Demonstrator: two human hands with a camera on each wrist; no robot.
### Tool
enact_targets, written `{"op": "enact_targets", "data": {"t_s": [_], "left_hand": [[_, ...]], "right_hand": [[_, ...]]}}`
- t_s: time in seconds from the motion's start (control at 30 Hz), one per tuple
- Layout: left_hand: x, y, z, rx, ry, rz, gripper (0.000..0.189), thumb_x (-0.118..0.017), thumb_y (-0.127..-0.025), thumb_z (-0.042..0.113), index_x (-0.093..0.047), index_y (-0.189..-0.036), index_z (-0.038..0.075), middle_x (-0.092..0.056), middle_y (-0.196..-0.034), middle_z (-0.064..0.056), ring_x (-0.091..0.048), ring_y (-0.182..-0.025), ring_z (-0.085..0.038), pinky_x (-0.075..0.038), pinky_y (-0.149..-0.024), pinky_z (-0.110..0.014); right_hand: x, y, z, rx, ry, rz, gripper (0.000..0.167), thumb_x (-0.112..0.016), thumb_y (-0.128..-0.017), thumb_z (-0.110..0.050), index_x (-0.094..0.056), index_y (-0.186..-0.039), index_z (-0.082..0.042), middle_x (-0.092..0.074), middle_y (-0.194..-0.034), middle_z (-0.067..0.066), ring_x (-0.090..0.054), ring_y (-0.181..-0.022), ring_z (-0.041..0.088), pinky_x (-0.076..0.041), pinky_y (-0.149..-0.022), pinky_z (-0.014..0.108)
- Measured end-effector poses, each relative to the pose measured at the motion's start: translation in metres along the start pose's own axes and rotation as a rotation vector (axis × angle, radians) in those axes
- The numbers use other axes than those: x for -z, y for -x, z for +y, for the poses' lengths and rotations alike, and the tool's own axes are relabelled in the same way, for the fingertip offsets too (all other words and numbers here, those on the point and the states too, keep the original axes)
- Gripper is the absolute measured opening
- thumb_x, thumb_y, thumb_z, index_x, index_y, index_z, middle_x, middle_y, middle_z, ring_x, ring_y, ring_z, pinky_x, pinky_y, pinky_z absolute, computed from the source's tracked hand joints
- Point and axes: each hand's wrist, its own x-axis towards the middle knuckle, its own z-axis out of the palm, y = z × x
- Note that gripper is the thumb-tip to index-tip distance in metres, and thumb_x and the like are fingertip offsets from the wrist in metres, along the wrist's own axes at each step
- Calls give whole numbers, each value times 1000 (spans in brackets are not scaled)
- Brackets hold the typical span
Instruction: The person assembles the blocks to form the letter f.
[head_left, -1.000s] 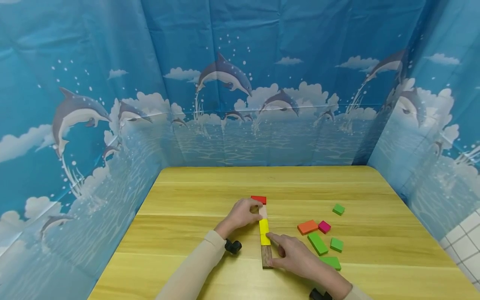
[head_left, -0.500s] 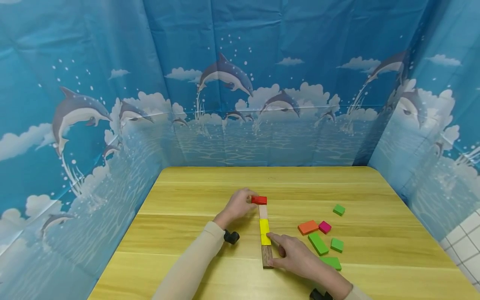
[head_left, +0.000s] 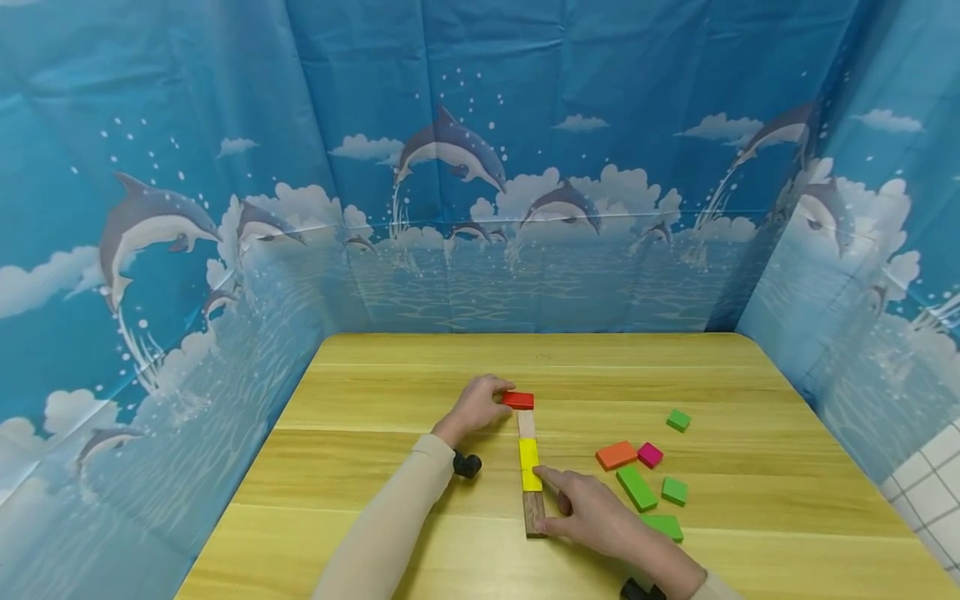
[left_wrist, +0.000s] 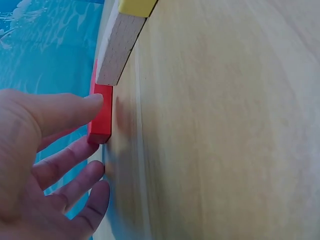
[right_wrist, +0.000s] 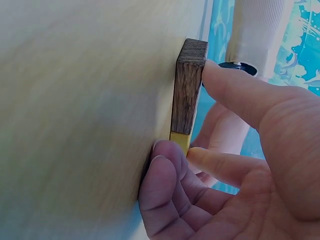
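My left hand [head_left: 477, 407] pinches a red block [head_left: 520, 401] by its left end, with thumb and index finger on opposite sides. In the left wrist view, the red block lies crosswise at the end of a pale wood block [left_wrist: 120, 47]. From there a straight row runs toward me: the pale block, a yellow section [head_left: 528, 458], then a dark brown block [head_left: 533, 510]. My right hand [head_left: 594, 512] rests along the row's right side. Its thumb touches the brown block and its extended index finger touches the yellow part; the other fingers are bent against the table [right_wrist: 90, 125].
Right of the row lie an orange block [head_left: 616, 455], a magenta piece [head_left: 649, 454] and several green ones, including a long block [head_left: 636, 487] and a small one [head_left: 678, 419]. A dolphin-print curtain [head_left: 480, 275] surrounds the table's back and sides.
My left hand has moved away from me, off the pale block, and now grips the red block's left end. The right hand keeps its place at the near end of the row.
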Motion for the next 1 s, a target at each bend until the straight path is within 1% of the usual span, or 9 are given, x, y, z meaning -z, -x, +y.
{"op": "enact_targets", "data": {"t_s": [0.2, 0.33, 0.47, 0.63, 0.8, 1.0], "left_hand": [[-2, -4, 1, 2, -44, -9, 46, -78, -91, 17, -67, -135, 15, -63, -121, -1, -53, -111, -22, -49, -88, -32], [-3, -7, 3, 5, -48, -6, 45, -79, -90, 16, -68, -133, 13, -63, -114, -2, -53, -101, -20, -49, -82, -31], [-6, -9, 2, 9, -73, 3, 40, -79, -89, 16, -71, -128, 13, -63, -111, -2, -51, -97, -18, -47, -81, -30], [-8, -12, 3, 11, -105, 9, 34, -80, -89, 15, -74, -123, 12, -63, -109, -1, -51, -96, -19, -47, -82, -30], [-6, -13, 3, 9, -92, 13, 32, -80, -88, 15, -75, -120, 11, -63, -106, -1, -53, -94, -17, -49, -80, -28], [-3, -12, 4, 15, -52, 7, 33, -80, -88, 13, -75, -120, 9, -64, -108, -4, -56, -92, -17, -50, -80, -29]], "right_hand": [[0, -1, 0, -3, 24, 7, 75, -79, -85, -47, -55, -145, -9, -51, -68, -10, -42, -55, 5, -35, -48, 23], [0, -2, 0, -3, 31, 12, 74, -80, -85, -45, -55, -145, -9, -51, -68, -9, -42, -55, 5, -34, -48, 23], [-1, -3, 0, 1, 24, 12, 74, -80, -85, -45, -55, -144, -8, -51, -68, -9, -42, -56, 4, -34, -48, 23], [-1, -3, 0, 5, 21, 10, 74, -80, -85, -45, -55, -145, -8, -51, -68, -9, -42, -56, 4, -34, -48, 22], [-1, -3, 1, 9, 22, 13, 75, -80, -85, -45, -54, -145, -8, -51, -68, -9, -42, -56, 4, -35, -48, 22], [-1, -3, 0, 9, 23, 11, 75, -79, -85, -46, -55, -145, -8, -51, -68, -9, -42, -56, 4, -35, -49, 23]]}}
